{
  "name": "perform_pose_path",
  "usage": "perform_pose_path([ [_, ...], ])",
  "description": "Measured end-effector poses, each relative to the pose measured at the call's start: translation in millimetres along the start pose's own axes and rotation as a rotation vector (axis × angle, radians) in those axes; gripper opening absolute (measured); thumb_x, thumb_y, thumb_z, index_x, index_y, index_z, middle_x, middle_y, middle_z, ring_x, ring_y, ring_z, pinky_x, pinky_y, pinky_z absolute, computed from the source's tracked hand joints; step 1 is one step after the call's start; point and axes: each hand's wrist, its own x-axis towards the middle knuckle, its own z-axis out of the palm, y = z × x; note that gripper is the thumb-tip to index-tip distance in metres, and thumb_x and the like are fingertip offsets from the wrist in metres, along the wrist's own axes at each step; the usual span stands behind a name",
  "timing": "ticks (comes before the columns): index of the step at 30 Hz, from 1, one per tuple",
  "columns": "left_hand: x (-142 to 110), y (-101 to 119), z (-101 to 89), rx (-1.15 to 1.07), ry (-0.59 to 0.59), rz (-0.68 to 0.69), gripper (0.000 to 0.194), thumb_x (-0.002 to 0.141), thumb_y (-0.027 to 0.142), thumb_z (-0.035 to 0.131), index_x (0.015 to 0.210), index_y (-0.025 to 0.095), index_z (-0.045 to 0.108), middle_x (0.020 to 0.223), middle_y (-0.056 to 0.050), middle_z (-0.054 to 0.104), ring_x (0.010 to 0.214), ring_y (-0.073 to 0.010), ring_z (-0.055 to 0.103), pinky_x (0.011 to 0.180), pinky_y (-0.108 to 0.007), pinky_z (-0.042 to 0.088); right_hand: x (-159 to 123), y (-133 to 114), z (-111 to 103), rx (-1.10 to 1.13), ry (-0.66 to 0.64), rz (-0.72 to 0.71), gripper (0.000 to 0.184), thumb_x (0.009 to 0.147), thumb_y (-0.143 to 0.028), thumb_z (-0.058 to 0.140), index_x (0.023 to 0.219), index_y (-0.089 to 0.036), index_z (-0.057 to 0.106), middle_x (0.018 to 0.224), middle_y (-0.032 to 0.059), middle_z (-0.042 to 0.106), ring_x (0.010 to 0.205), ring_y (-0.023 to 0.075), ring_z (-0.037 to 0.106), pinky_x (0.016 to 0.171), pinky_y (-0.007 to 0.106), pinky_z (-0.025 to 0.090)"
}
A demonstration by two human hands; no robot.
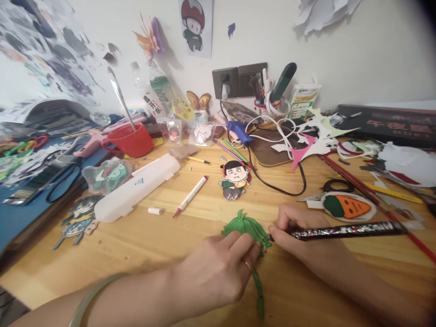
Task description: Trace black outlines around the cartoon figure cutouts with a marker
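A green paper cut-out (245,228) lies flat on the wooden desk (163,240) near the front edge; a thin green strip of it runs toward me. My left hand (218,268), with a ring on one finger, presses its fingers flat on the cut-out's lower part. My right hand (299,229) is closed round a dark patterned pen (344,230), whose tip touches the cut-out's right edge. The pen's shaft points away to the right.
A cartoon-figure cut-out (234,179) and a red-tipped marker (190,196) with its loose cap (156,210) lie just behind. A white case (136,188), red cup (131,138), blue glue gun (240,131), black cable, carrot cut-out (349,206) on scissors, and paper scraps crowd the back and sides.
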Motion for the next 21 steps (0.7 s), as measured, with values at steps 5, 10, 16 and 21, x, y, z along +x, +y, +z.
perform_pose_path([
  [5, 0, 0, -0.2, 0.01, -0.004, 0.005, 0.024, 0.089, 0.01, 0.036, 0.1, 0.001, 0.056, 0.075, -0.008, 0.054, 0.062, -0.0174, 0.052, 0.048, -0.029, 0.052, 1, -1, 1, 0.017, 0.004, 0.009, 0.025, 0.073, -0.021, 0.05, 0.054, -0.021, 0.035, 0.048, -0.0059, 0.038, 0.047, 0.0091, 0.036, 0.043, 0.022, 0.027],
  [10, 0, 0, 0.7, 0.011, 0.029, -0.005, 0.026, 0.09, 0.01, 0.034, 0.099, 0.002, 0.057, 0.075, -0.008, 0.056, 0.06, -0.017, 0.053, 0.047, -0.027, 0.051, 4, 1, -1, 0.066, 0.037, 0.041, 0.025, 0.072, -0.02, 0.051, 0.053, -0.021, 0.035, 0.049, -0.0057, 0.039, 0.048, 0.0097, 0.037, 0.044, 0.022, 0.027],
  [16, -2, -17, -5.2, -0.16, 0.177, -0.052, 0.022, 0.088, 0.012, 0.041, 0.102, 0.009, 0.058, 0.085, -0.01, 0.061, 0.07, -0.0154, 0.057, 0.058, -0.026, 0.051, 8, -2, -10, 0.322, 0.145, 0.21, 0.031, 0.076, -0.033, 0.052, 0.052, -0.022, 0.035, 0.042, -0.0065, 0.038, 0.041, 0.0097, 0.035, 0.042, 0.023, 0.027],
  [21, -2, -39, -15.3, -0.353, 0.169, -0.175, 0.023, 0.081, 0.009, 0.044, 0.093, 0.01, 0.064, 0.088, -0.009, 0.061, 0.075, -0.0151, 0.058, 0.064, -0.026, 0.049, 11, -6, -8, 0.375, 0.183, 0.278, 0.024, 0.072, -0.029, 0.055, 0.057, -0.022, 0.038, 0.042, -0.0079, 0.039, 0.039, 0.0085, 0.032, 0.039, 0.022, 0.022],
])
